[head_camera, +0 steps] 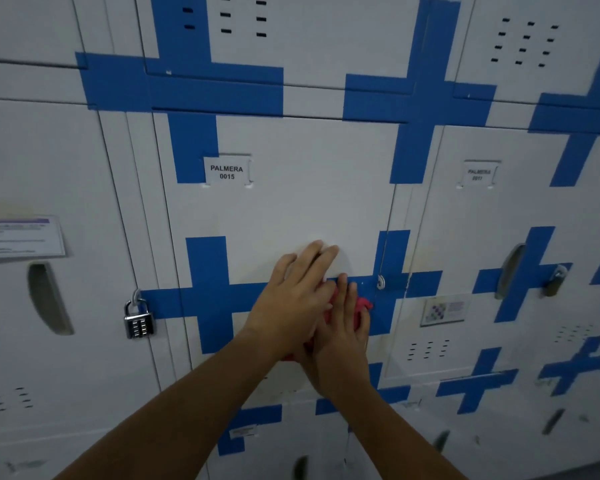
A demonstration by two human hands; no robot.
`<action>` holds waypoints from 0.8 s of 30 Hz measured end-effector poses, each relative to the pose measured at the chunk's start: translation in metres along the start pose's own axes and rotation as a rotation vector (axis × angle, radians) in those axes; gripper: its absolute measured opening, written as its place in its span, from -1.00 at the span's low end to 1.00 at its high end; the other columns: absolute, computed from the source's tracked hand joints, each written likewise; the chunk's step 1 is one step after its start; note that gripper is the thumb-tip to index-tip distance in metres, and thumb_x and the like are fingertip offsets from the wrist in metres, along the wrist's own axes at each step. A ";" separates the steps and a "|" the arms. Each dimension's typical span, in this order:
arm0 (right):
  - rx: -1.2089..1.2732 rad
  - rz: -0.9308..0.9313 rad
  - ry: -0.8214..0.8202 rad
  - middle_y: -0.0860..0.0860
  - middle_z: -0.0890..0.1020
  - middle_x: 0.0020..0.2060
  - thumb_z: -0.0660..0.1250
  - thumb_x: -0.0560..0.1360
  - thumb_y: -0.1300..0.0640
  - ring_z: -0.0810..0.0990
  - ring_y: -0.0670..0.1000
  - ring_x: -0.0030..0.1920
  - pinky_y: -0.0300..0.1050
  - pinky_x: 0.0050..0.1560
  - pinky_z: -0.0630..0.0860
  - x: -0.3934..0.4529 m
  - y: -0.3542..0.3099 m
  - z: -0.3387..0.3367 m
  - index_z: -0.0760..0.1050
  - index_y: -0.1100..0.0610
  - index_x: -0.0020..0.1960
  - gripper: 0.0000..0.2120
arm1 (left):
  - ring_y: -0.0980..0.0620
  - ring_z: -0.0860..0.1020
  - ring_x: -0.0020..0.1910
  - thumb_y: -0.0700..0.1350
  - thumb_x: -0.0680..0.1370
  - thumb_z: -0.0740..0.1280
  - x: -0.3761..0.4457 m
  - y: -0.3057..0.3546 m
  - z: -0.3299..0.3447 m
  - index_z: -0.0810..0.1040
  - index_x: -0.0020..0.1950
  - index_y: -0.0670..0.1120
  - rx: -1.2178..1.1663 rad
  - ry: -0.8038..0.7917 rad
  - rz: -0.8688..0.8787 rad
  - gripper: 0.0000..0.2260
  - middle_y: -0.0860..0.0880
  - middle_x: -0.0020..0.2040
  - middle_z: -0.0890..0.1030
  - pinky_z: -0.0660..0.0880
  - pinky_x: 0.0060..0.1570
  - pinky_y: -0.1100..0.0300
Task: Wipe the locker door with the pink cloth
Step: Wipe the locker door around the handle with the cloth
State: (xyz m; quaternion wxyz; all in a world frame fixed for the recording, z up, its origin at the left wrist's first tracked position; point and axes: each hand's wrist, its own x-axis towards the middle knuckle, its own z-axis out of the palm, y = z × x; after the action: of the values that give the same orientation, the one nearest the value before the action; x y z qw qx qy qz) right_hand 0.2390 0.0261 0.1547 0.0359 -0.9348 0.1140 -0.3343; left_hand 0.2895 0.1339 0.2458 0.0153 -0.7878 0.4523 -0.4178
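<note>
The white locker door (291,209) with blue cross stripes carries a label reading PALMERA 0015. Both my hands press flat against its lower part. My left hand (293,299) lies with its fingers stretched up over the white panel. My right hand (343,341) sits just below and to the right, pressing the pink cloth (361,306) onto the blue horizontal stripe. Most of the cloth is hidden under the two hands; only pink edges show at the right and between the fingers.
A silver combination padlock (138,318) hangs at the door's left edge. A small metal hasp ring (380,282) sits at its right edge. The neighbouring locker on the right has a brass padlock (555,282) and a sticker (444,310). A paper notice (18,237) is on the left locker.
</note>
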 end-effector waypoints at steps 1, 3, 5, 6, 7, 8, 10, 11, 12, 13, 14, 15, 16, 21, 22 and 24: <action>-0.004 -0.002 -0.026 0.17 -0.21 0.60 0.13 0.48 -0.46 -0.24 0.22 0.59 0.26 0.51 -0.14 0.000 0.000 -0.001 -0.17 0.07 0.63 -0.03 | -0.15 0.22 0.52 -0.05 0.42 0.54 0.003 0.003 0.000 0.64 0.03 -0.04 -0.015 -0.008 -0.014 -0.77 -0.13 0.48 0.38 0.23 0.43 -0.10; -0.019 -0.016 -0.080 0.14 -0.27 0.59 0.02 0.51 -0.47 -0.32 0.20 0.57 0.24 0.51 -0.20 0.000 0.002 -0.005 -0.17 0.02 0.63 -0.10 | -0.15 0.32 0.45 -0.13 0.31 0.59 0.007 0.007 -0.003 0.66 -0.09 -0.08 -0.031 -0.001 -0.019 -0.77 -0.13 0.36 0.49 0.31 0.37 -0.09; -0.010 -0.068 -0.121 0.10 -0.38 0.56 -0.05 0.53 -0.45 -0.43 0.16 0.54 0.19 0.52 -0.29 0.001 0.008 -0.014 -0.19 -0.06 0.63 -0.18 | -0.14 0.39 0.37 -0.16 0.28 0.59 0.009 0.006 -0.005 0.65 -0.12 -0.11 -0.031 0.037 -0.013 -0.76 -0.12 0.25 0.53 0.28 0.29 -0.05; 0.007 -0.110 -0.149 0.08 -0.44 0.54 -0.05 0.55 -0.43 -0.47 0.14 0.53 0.18 0.52 -0.31 0.000 0.013 -0.021 -0.22 -0.11 0.62 -0.22 | -0.13 0.40 0.35 -0.17 0.29 0.58 0.009 0.005 -0.006 0.64 -0.12 -0.12 -0.025 0.060 -0.006 -0.78 -0.12 0.22 0.54 0.28 0.26 -0.04; 0.025 -0.159 -0.169 0.08 -0.47 0.52 -0.04 0.57 -0.40 -0.49 0.12 0.52 0.16 0.51 -0.31 -0.003 0.020 -0.026 -0.24 -0.14 0.61 -0.25 | -0.12 0.42 0.33 -0.18 0.31 0.56 0.009 0.005 -0.006 0.63 -0.13 -0.13 -0.016 0.083 0.000 -0.80 -0.11 0.19 0.54 0.28 0.24 -0.02; 0.039 -0.215 -0.169 0.08 -0.45 0.53 0.00 0.60 -0.35 -0.46 0.11 0.53 0.14 0.51 -0.28 -0.007 0.029 -0.029 -0.24 -0.16 0.61 -0.29 | -0.12 0.43 0.31 -0.20 0.32 0.54 0.008 0.005 -0.006 0.63 -0.13 -0.14 -0.007 0.101 0.001 -0.82 -0.11 0.18 0.54 0.29 0.23 -0.01; 0.089 -0.258 -0.108 0.05 -0.31 0.59 0.08 0.64 -0.22 -0.26 0.09 0.60 0.12 0.53 -0.10 -0.022 0.050 -0.031 -0.17 -0.13 0.62 -0.33 | -0.12 0.44 0.31 -0.23 0.34 0.52 0.007 0.006 -0.004 0.62 -0.13 -0.15 0.000 0.120 -0.003 -0.84 -0.11 0.17 0.55 0.28 0.21 0.00; 0.149 -0.210 -0.055 0.02 -0.20 0.61 0.11 0.65 -0.16 -0.12 0.07 0.61 0.12 0.53 0.02 -0.028 0.058 -0.031 -0.11 -0.09 0.63 -0.35 | -0.12 0.44 0.31 -0.24 0.33 0.51 0.007 0.007 -0.004 0.63 -0.13 -0.15 -0.005 0.122 -0.011 -0.84 -0.11 0.17 0.55 0.28 0.21 0.00; 0.224 -0.124 0.016 -0.01 -0.07 0.62 0.15 0.65 -0.10 0.00 0.03 0.60 0.12 0.52 0.13 -0.032 0.063 -0.032 -0.04 -0.05 0.63 -0.37 | -0.12 0.44 0.31 -0.25 0.32 0.51 0.007 0.008 -0.004 0.63 -0.13 -0.15 -0.011 0.119 -0.021 -0.83 -0.11 0.17 0.55 0.27 0.21 0.00; 0.312 -0.010 0.092 -0.04 0.05 0.61 0.20 0.64 -0.06 0.10 -0.02 0.58 0.11 0.50 0.22 -0.031 0.065 -0.034 0.04 -0.02 0.62 -0.38 | -0.12 0.43 0.32 -0.25 0.31 0.50 0.007 0.008 -0.003 0.63 -0.13 -0.15 -0.012 0.117 -0.026 -0.82 -0.12 0.17 0.55 0.28 0.22 -0.01; 0.412 0.115 0.159 -0.06 0.18 0.58 0.25 0.62 -0.04 0.19 -0.05 0.55 0.08 0.47 0.29 -0.027 0.063 -0.038 0.11 -0.02 0.59 -0.40 | -0.12 0.43 0.32 -0.25 0.31 0.50 0.007 0.008 -0.003 0.63 -0.12 -0.16 -0.011 0.119 -0.026 -0.82 -0.12 0.17 0.55 0.28 0.22 -0.01; 0.509 0.228 0.197 -0.09 0.29 0.52 0.31 0.60 -0.06 0.28 -0.09 0.49 0.02 0.43 0.36 -0.020 0.059 -0.043 0.16 -0.02 0.57 -0.39 | -0.12 0.44 0.31 -0.25 0.31 0.49 0.007 0.008 -0.002 0.64 -0.11 -0.16 -0.011 0.126 -0.020 -0.82 -0.11 0.17 0.55 0.28 0.22 -0.02; 0.587 0.305 0.202 -0.11 0.39 0.43 0.36 0.55 -0.09 0.38 -0.12 0.40 -0.05 0.35 0.43 -0.013 0.053 -0.050 0.19 -0.04 0.55 -0.35 | -0.12 0.45 0.30 -0.26 0.31 0.47 0.007 0.007 -0.002 0.64 -0.11 -0.16 -0.017 0.137 -0.014 -0.82 -0.11 0.16 0.56 0.29 0.21 -0.01; 0.943 0.641 0.158 -0.10 0.62 -0.10 0.56 0.40 0.02 0.61 -0.16 -0.12 -0.26 -0.12 0.56 0.008 0.028 -0.063 0.31 -0.02 0.38 -0.35 | -0.11 0.50 0.17 -0.29 0.32 0.44 0.011 0.000 -0.009 0.62 -0.14 -0.16 -0.083 0.222 -0.095 -0.85 -0.09 0.06 0.57 0.32 0.17 0.01; 1.004 0.713 0.153 -0.07 0.63 -0.15 0.56 0.40 0.04 0.62 -0.12 -0.15 -0.29 -0.17 0.52 0.009 0.025 -0.062 0.34 -0.02 0.30 -0.42 | -0.11 0.50 0.17 -0.28 0.33 0.45 0.011 -0.002 -0.011 0.63 -0.13 -0.15 -0.096 0.227 -0.110 -0.85 -0.09 0.06 0.57 0.32 0.17 0.01; 1.033 0.777 0.083 -0.02 0.66 -0.21 0.52 0.44 0.02 0.65 -0.04 -0.17 -0.27 -0.22 0.50 0.009 0.015 -0.058 0.49 0.10 0.13 -0.65 | -0.12 0.49 0.17 -0.26 0.35 0.44 0.008 -0.003 -0.015 0.64 -0.09 -0.15 -0.124 0.232 -0.119 -0.85 -0.10 0.07 0.58 0.31 0.18 0.01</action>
State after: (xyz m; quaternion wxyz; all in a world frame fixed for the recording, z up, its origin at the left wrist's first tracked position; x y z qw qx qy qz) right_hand 0.2060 0.0097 0.2026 0.5950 -0.6742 0.2697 -0.3445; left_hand 0.2834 0.1356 0.2620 -0.1106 -0.7592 0.4283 -0.4774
